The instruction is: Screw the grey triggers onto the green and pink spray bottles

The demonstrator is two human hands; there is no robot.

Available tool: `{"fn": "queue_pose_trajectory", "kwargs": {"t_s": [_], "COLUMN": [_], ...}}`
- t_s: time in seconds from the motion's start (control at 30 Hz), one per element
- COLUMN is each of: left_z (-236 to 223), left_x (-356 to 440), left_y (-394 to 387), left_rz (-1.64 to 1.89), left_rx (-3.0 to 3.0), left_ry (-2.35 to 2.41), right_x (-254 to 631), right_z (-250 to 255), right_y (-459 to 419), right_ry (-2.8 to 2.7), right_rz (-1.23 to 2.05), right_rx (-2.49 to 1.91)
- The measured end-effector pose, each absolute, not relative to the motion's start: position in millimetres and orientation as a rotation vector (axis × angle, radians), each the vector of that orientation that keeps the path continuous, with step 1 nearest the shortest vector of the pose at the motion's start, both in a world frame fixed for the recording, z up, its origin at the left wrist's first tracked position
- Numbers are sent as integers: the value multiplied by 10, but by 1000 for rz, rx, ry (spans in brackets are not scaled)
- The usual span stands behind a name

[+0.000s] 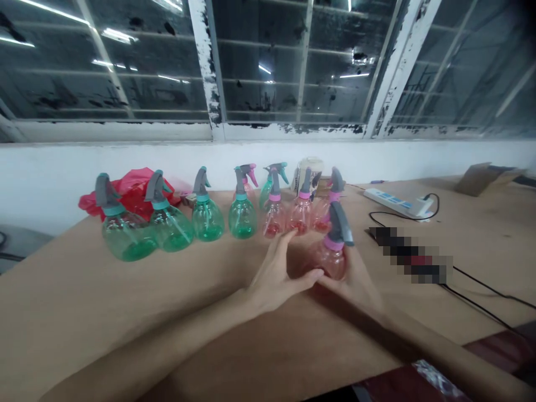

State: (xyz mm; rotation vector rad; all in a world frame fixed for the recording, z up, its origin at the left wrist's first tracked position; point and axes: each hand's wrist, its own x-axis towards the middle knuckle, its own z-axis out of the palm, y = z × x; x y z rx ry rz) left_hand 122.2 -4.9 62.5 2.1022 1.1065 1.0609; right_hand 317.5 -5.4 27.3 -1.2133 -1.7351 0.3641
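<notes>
A pink spray bottle point(330, 259) with a grey trigger head and pink collar is at the front right of a group of bottles. My right hand point(360, 282) wraps around its right side and base; some fingers are hidden behind it. To its left, my left hand point(274, 273) has thumb and fingers spread apart, the thumb tip at the bottle's lower edge. Contact there is hard to tell. Just beyond my hands stand pink spray bottles point(274, 218). Several green spray bottles point(208, 220) continue the row leftward, with liquid in their bottoms.
A crumpled red plastic bag point(136, 187) lies behind the leftmost green bottles. At the back is a printed cup-like container point(310, 170). On the right are a white power strip point(397, 204), black cables point(481, 290), a pixelated dark object point(410, 257) and a cardboard piece point(481, 178).
</notes>
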Motion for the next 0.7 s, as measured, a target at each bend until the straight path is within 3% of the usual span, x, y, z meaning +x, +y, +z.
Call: {"fn": "queue_pose_trajectory", "kwargs": {"t_s": [0.07,0.23,0.7], "left_z": [782,1048,1020], "left_x": [1218,1091,933], "left_y": [-69,17,206], "left_rz": [1120,1216,1406], "left_rx": [2103,2024,1904], "left_ry": [1114,1202,1271], "right_x": [2899,2329,2108], "right_z": [257,278,230], "right_y": [-80,-40,117], "right_ry": [-1776,-1860,-1924], "right_rz": [595,773,634], "right_rx": [-1046,-838,-884]}}
